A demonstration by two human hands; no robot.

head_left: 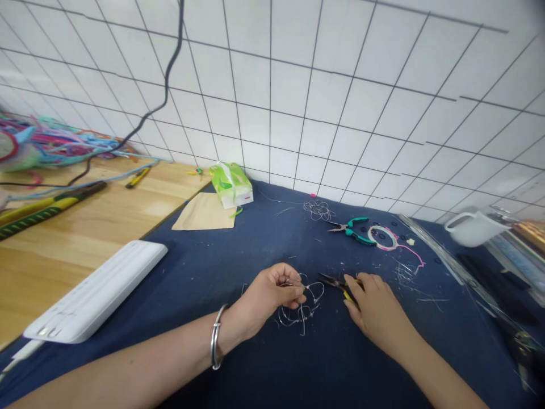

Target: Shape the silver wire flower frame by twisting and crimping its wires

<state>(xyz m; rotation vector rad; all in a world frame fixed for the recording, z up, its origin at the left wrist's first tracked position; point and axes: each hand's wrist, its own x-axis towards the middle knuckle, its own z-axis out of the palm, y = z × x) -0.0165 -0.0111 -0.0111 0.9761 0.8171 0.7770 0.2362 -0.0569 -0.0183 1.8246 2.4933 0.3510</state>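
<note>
My left hand (276, 292), with a silver bangle at the wrist, pinches a looped piece of thin silver wire (315, 291) just above the dark blue cloth. Loops of it stick out around the fingers, and small pinkish bits show at some joins. To the right, my right hand (370, 301) is closed around yellow-and-black handled needle-nose pliers (334, 280). The pliers' dark jaws point left toward the wire loops, apart from them as far as I can see. My palm and fingers hide most of the handles.
Beyond my hands lie a flower-shaped wire piece (319, 210), teal-handled pliers (352, 231), a wire coil (382, 237) and loose wire offcuts (406, 274). A green tissue pack (232, 183) sits on brown paper (204, 213). A white power strip (100, 289) is at left, a white mug (474, 228) at right.
</note>
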